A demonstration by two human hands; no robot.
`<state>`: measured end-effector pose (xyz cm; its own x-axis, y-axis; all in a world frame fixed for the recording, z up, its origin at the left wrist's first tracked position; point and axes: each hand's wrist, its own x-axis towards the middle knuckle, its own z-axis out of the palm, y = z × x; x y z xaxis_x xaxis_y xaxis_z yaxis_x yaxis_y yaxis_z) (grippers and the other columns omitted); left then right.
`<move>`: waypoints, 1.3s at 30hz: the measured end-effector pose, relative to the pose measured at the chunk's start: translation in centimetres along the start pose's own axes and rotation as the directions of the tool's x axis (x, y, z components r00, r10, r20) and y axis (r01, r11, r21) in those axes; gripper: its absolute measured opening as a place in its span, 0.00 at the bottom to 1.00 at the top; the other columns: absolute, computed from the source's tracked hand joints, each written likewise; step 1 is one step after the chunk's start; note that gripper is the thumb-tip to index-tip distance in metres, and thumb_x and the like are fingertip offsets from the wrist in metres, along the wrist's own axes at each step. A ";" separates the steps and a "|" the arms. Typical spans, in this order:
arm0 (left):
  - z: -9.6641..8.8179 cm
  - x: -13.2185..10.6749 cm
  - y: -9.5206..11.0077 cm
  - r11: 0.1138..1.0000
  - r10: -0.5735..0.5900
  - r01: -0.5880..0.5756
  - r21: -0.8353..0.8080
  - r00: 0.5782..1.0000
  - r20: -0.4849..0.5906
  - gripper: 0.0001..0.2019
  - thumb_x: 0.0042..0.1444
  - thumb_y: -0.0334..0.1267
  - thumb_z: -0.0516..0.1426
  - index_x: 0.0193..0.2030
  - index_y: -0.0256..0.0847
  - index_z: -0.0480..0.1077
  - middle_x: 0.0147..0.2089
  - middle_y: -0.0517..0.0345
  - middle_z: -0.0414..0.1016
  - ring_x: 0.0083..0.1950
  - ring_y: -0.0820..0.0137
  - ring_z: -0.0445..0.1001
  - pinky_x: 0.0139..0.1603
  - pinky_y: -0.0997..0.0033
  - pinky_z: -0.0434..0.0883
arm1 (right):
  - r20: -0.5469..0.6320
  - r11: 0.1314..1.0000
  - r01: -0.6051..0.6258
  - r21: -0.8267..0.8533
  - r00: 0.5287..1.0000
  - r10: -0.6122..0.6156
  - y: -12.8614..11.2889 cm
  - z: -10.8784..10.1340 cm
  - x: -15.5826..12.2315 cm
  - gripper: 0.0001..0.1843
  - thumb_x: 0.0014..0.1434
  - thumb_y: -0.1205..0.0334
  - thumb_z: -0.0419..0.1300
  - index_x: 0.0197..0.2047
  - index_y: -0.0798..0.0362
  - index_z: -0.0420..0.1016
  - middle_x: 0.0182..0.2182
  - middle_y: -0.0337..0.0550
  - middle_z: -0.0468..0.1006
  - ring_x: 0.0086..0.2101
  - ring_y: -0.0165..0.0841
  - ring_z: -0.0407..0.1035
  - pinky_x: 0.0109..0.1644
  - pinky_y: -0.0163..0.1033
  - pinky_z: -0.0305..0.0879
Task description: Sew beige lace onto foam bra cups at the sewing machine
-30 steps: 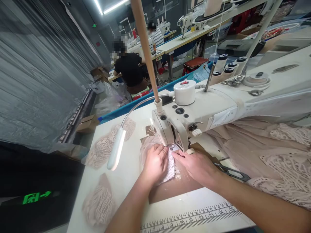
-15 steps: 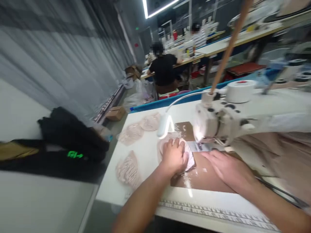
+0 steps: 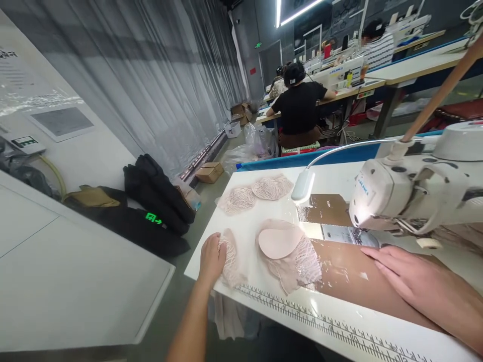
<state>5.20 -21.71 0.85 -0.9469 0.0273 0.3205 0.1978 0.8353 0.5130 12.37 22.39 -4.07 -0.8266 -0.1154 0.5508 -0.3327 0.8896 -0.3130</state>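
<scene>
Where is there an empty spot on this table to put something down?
Bare white tabletop lies between the two back lace pieces and the lace piece under the left hand. Crowded near the sewing machine, padded cup and right hand.

Pale lace piece (image 3: 231, 259); flat; at table (image 3: 339, 176) front-left edge

Beyond the fingertips of the left hand (image 3: 212, 257), a strip of bare white table (image 3: 247, 226), closed off farther out by two lace pieces (image 3: 239, 199) and the lamp (image 3: 303, 185); to their right, only a narrow gap before the padded cup (image 3: 279, 242) lying on lace. Ahead of the fingertips of the right hand (image 3: 418, 285), open brown sheet (image 3: 341, 269) as far as that cup, but just beyond them the sewing machine head (image 3: 392, 201) overhanging, with little clearance beneath.
</scene>
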 end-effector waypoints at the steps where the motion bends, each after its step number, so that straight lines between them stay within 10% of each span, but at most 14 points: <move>1: -0.3 -0.6 0.1 0.999 -0.003 0.003 -0.038 1.000 -0.002 0.10 0.59 0.44 0.49 0.37 0.40 0.65 0.42 0.49 0.72 0.48 0.58 0.70 0.53 0.53 0.66 | 0.022 1.000 0.011 0.017 1.000 -0.012 0.1 -0.2 -0.1 0.17 0.62 0.56 0.46 0.47 0.39 0.72 0.41 0.45 0.79 0.38 0.48 0.75 0.39 0.53 0.69; 5: -1.3 -3.8 2.4 0.978 -0.039 0.033 -0.205 0.999 -0.023 0.12 0.63 0.46 0.46 0.35 0.42 0.59 0.29 0.62 0.65 0.31 0.70 0.69 0.35 0.71 0.69 | 0.177 0.985 0.012 0.169 0.983 -0.042 -2.0 -2.3 -0.5 0.15 0.62 0.54 0.52 0.50 0.32 0.71 0.47 0.44 0.78 0.48 0.46 0.71 0.50 0.50 0.67; 8: -1.2 -6.1 5.3 0.908 -0.023 0.015 -0.419 1.000 -0.013 0.09 0.62 0.45 0.50 0.39 0.41 0.60 0.31 0.62 0.66 0.32 0.72 0.69 0.34 0.74 0.69 | 0.184 0.962 -0.052 0.266 0.983 0.002 -6.8 -4.6 -0.4 0.17 0.58 0.54 0.59 0.52 0.33 0.71 0.44 0.46 0.79 0.40 0.42 0.75 0.37 0.42 0.73; 13: 0.1 -8.0 11.0 0.736 0.312 -0.208 -0.644 0.949 0.050 0.12 0.58 0.38 0.56 0.50 0.44 0.65 0.43 0.56 0.72 0.42 0.69 0.71 0.44 0.72 0.68 | 0.223 0.768 -0.043 0.639 0.966 -0.132 -15.3 -5.6 1.3 0.31 0.55 0.56 0.64 0.61 0.42 0.61 0.54 0.48 0.70 0.42 0.36 0.70 0.42 0.39 0.71; 15: 0.7 -8.1 12.6 0.660 0.392 -0.222 -0.718 0.917 0.077 0.12 0.58 0.37 0.56 0.49 0.45 0.67 0.41 0.58 0.73 0.39 0.71 0.71 0.40 0.74 0.68 | 0.313 0.697 -0.179 0.694 0.947 -0.068 -16.5 -4.9 1.6 0.25 0.55 0.56 0.63 0.55 0.49 0.66 0.44 0.46 0.74 0.37 0.34 0.68 0.41 0.39 0.69; 21: 2.2 -7.5 14.0 0.575 0.414 -0.007 -0.818 0.865 0.284 0.14 0.53 0.41 0.61 0.44 0.39 0.68 0.29 0.61 0.67 0.27 0.76 0.62 0.28 0.77 0.62 | 0.532 0.510 -0.486 0.710 0.844 0.063 -15.1 -4.5 0.5 0.15 0.58 0.51 0.58 0.28 0.54 0.68 0.21 0.33 0.62 0.24 0.28 0.57 0.28 0.33 0.56; 27: 3.3 -7.4 15.3 0.463 0.527 0.157 -0.872 0.742 0.414 0.14 0.48 0.44 0.64 0.34 0.38 0.66 0.27 0.63 0.61 0.26 0.77 0.56 0.27 0.77 0.58 | 0.379 0.519 -0.418 0.745 0.907 0.187 -13.7 -6.2 0.9 0.15 0.56 0.49 0.60 0.29 0.53 0.72 0.45 0.49 0.71 0.48 0.40 0.64 0.51 0.44 0.59; 31: 3.6 -7.1 16.3 0.470 0.583 0.083 -0.879 0.717 0.381 0.12 0.52 0.43 0.60 0.28 0.38 0.64 0.26 0.63 0.60 0.26 0.77 0.56 0.29 0.77 0.59 | 0.512 0.321 -0.530 0.785 0.846 0.145 -13.0 -5.6 0.8 0.19 0.53 0.46 0.62 0.26 0.54 0.68 0.23 0.36 0.64 0.25 0.29 0.59 0.29 0.33 0.56; 39: 4.6 -3.8 14.0 0.720 0.101 0.154 -0.677 0.942 0.321 0.18 0.52 0.54 0.58 0.28 0.40 0.69 0.29 0.57 0.72 0.32 0.67 0.70 0.30 0.73 0.69 | 0.393 0.249 -0.466 0.849 0.872 0.292 -13.4 -6.0 0.4 0.23 0.42 0.45 0.69 0.22 0.56 0.68 0.21 0.33 0.64 0.24 0.24 0.55 0.26 0.31 0.50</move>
<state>10.42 -7.60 3.18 -0.9531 0.2863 0.0979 0.1686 0.2342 0.9575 19.16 13.09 4.97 -0.9963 -0.0147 0.0849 -0.0830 -0.0997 -0.9916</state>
